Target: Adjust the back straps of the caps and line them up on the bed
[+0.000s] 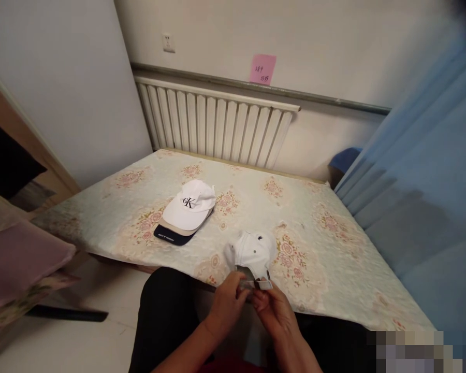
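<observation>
Head camera, which I watch from a distance, shows nearest of all the wearer's dark-trousered legs (165, 305) at the near edge of the bed (306, 207). Between them and the bed, the left hand (230, 299) and right hand (274, 309) meet at the rear opening of a white cap (254, 250) with a small dark emblem, its crown resting on the flowered cover. I read the left fingers as pinched narrow at one side of the opening and the right fingers as closed at the strap (264, 284); the detail is too small for me to tell whether that strap is fastened. So I judge the handling of this cap to be underway and not yet done, since both hands are on it

Farther off to the left, a lettered white cap (190, 203) lies over a beige brim (187, 231) and a dark brim (173, 236). That group already sits overlapped, untouched by either hand, and the cap in hand is apart from it. Beyond stand the radiator (217, 122) and, above it, a pink note (262, 69) on the wall
</observation>
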Motion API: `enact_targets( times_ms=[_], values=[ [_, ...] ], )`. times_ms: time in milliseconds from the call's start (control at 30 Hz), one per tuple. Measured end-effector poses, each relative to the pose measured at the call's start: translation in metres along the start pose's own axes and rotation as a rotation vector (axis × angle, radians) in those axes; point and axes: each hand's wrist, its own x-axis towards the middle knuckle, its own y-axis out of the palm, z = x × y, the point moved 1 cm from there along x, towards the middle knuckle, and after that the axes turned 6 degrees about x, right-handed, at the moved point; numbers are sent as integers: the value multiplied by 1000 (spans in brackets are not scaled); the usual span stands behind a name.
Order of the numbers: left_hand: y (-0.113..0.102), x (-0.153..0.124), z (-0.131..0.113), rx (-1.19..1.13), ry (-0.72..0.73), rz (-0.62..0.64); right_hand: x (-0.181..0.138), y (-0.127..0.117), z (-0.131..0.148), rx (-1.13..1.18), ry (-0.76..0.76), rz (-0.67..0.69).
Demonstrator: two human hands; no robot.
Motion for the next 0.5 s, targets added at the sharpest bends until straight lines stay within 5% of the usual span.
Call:
enact_targets(
  times_ms=[500],
  values=[
    [-6,4,10,45,93,7,2,-10,-3,72,17,-43]
  ],
)
